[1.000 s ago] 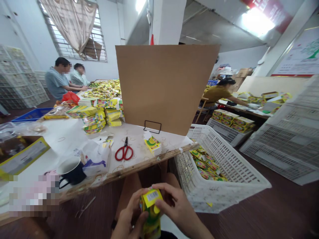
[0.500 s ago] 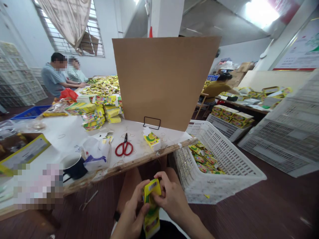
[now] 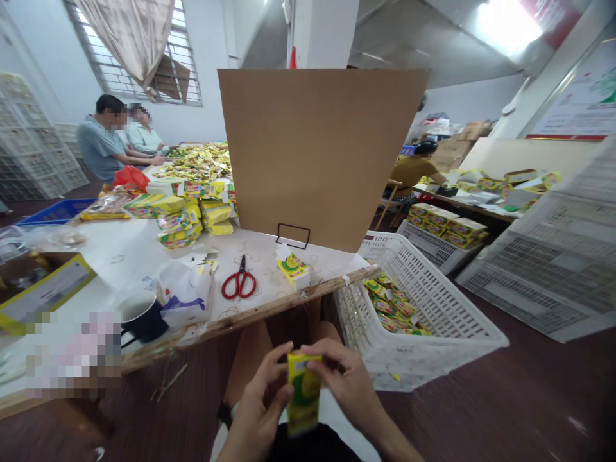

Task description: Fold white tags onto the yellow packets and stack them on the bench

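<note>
Over my lap I hold a small yellow and green printed box [image 3: 304,401] upright between both hands. My left hand [image 3: 267,394] grips its left edge, thumb on the front face. At the top right corner, my right hand [image 3: 341,372] pinches the box with thumb and fingers. The lower end of the box is a little blurred. On the table edge ahead stands a similar yellow box [image 3: 293,269] with a white flap up. Red-handled scissors [image 3: 239,282] lie to its left.
A white plastic crate [image 3: 433,350] with several yellow packs stands at my right. A large cardboard sheet [image 3: 317,154] rises from the table [image 3: 129,250]. A dark mug [image 3: 142,317] is near the left edge. Stacked yellow packs [image 3: 180,221] sit further back. Co-workers [image 3: 103,144] sit beyond.
The box has turned so its broad front now faces me, and its top panel is folded over or out of sight. My right hand has shifted to its top corner.
</note>
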The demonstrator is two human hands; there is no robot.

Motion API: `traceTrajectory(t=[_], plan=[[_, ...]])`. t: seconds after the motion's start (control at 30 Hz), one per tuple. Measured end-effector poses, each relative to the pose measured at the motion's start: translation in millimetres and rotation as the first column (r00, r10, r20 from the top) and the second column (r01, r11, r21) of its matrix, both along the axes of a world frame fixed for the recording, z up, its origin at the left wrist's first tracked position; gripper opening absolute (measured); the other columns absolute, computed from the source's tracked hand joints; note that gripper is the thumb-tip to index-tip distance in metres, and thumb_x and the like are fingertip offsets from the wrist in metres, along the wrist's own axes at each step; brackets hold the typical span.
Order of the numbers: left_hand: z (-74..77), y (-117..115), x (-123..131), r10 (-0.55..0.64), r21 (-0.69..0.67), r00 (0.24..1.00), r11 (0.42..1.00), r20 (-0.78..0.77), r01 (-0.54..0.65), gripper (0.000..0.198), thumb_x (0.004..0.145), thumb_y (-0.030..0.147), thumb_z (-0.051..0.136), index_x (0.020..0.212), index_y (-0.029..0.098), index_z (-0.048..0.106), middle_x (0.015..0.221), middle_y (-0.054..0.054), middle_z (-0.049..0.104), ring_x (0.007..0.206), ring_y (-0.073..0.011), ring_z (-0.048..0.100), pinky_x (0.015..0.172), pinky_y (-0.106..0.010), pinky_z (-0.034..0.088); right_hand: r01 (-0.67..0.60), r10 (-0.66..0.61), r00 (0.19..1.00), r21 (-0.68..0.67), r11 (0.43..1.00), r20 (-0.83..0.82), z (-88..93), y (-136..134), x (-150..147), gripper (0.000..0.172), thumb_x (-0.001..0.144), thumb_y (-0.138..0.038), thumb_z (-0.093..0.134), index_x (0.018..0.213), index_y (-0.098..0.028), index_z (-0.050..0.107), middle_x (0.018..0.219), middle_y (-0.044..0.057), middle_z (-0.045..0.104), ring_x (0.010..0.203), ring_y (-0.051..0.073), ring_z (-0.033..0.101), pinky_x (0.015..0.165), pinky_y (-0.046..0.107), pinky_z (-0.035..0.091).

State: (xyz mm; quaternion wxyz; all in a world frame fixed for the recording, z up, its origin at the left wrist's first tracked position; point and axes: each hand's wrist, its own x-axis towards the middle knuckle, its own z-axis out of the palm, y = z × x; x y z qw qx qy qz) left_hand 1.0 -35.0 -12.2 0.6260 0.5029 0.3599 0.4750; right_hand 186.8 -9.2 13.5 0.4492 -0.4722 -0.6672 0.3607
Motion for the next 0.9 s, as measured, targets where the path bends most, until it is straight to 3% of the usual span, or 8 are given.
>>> traceTrajectory(t=[0.07, 0.17, 0.3, 0.4, 0.53, 0.63, 0.77, 0.9], plan=[[-3.1, 4, -1, 0.104, 0.06, 0.992, 0.993, -0.077, -0.1, 0.06, 0.084, 0.036, 0.058, 0.137, 0.025, 0.032, 0.133, -0.015, 0.051, 0.123, -0.0255, 0.048, 0.104, -0.04, 0.036, 0.258, -0.303, 0.937, 0.24, 0.936, 0.174, 8.7, 21, 27, 0.019, 0.085, -0.027, 0.053, 0.087, -0.02, 0.07, 0.096, 0.01, 0.065, 0.094, 0.024, 0.057, 0.085, 0.041, 0.044], [-7.8, 9, -4, 0.183, 0.111, 0.967, 0.98, -0.175, -0.165, 0.062, 0.083, 0.036, 0.057, 0.138, 0.021, 0.032, 0.138, -0.018, 0.045, 0.13, -0.0269, 0.04, 0.109, -0.044, 0.03, 0.477, -0.687, 0.634, 0.52, 0.709, 0.355, 17.9, 70, 50, 0.029, 0.08, -0.03, 0.059, 0.106, -0.018, 0.066, 0.126, 0.015, 0.05, 0.116, 0.034, 0.041, 0.098, 0.054, 0.027], [-10.3, 9, -5, 0.13, 0.079, 0.966, 0.99, -0.222, -0.115, 0.051, 0.082, 0.037, 0.059, 0.128, 0.018, 0.047, 0.13, -0.017, 0.054, 0.123, -0.0285, 0.048, 0.106, -0.044, 0.036, 0.123, -0.337, 0.662, 0.346, 0.93, 0.669, 2.6, 134, 15, 0.044, 0.082, -0.038, 0.058, 0.121, -0.02, 0.057, 0.134, 0.011, 0.047, 0.122, 0.029, 0.039, 0.1, 0.043, 0.028], [-5.7, 7, -13, 0.103, 0.079, 0.97, 0.993, -0.222, -0.087, 0.045, 0.082, 0.036, 0.059, 0.123, 0.019, 0.052, 0.126, -0.015, 0.058, 0.119, -0.0262, 0.052, 0.104, -0.041, 0.037, 0.06, -0.237, 0.648, 0.261, 0.963, 0.724, -16.4, 168, -24, 0.046, 0.081, -0.038, 0.059, 0.122, -0.018, 0.055, 0.13, 0.011, 0.053, 0.119, 0.026, 0.043, 0.097, 0.04, 0.029], [-1.2, 12, -28, 0.172, -0.006, 0.965, 0.984, -0.196, -0.176, 0.042, 0.078, 0.04, 0.063, 0.113, 0.018, 0.059, 0.106, -0.013, 0.068, 0.105, -0.0264, 0.061, 0.097, -0.042, 0.043, 0.039, -0.212, 0.652, 0.247, 0.968, 0.728, -17.8, 189, -38, 0.016, 0.084, -0.026, 0.057, 0.086, -0.015, 0.069, 0.091, 0.011, 0.071, 0.092, 0.023, 0.06, 0.089, 0.037, 0.033], [-5.4, 19, -32, 0.22, -0.148, 0.974, 0.963, -0.059, -0.227, 0.041, 0.072, 0.043, 0.069, 0.102, 0.015, 0.064, 0.098, -0.015, 0.071, 0.099, -0.0283, 0.064, 0.094, -0.042, 0.044, 0.049, -0.253, 0.668, 0.298, 0.953, 0.7, -2.4, 172, -37, 0.022, 0.089, -0.021, 0.049, 0.079, -0.014, 0.067, 0.085, 0.012, 0.07, 0.085, 0.022, 0.06, 0.087, 0.037, 0.033], [-10.5, 26, -29, 0.292, -0.426, 0.907, 0.893, 0.304, -0.145, 0.052, 0.074, 0.048, 0.066, 0.114, 0.016, 0.059, 0.107, -0.015, 0.069, 0.104, -0.0286, 0.062, 0.095, -0.044, 0.043, 0.001, -0.276, 0.732, 0.404, 0.915, 0.623, 5.5, 89, -56, 0.023, 0.093, -0.023, 0.043, 0.082, -0.017, 0.062, 0.088, 0.007, 0.069, 0.087, 0.019, 0.058, 0.089, 0.036, 0.032], [-5.4, 26, -24, 0.334, -0.535, 0.805, 0.844, 0.491, -0.024, 0.052, 0.081, 0.049, 0.056, 0.12, 0.014, 0.054, 0.108, -0.014, 0.068, 0.103, -0.0268, 0.062, 0.095, -0.042, 0.044, -0.318, 0.072, 0.904, 0.552, 0.771, 0.421, -8.0, 3, -75, 0.017, 0.089, -0.02, 0.049, 0.074, -0.018, 0.057, 0.077, 0.001, 0.068, 0.071, 0.014, 0.057, 0.075, 0.031, 0.036]])
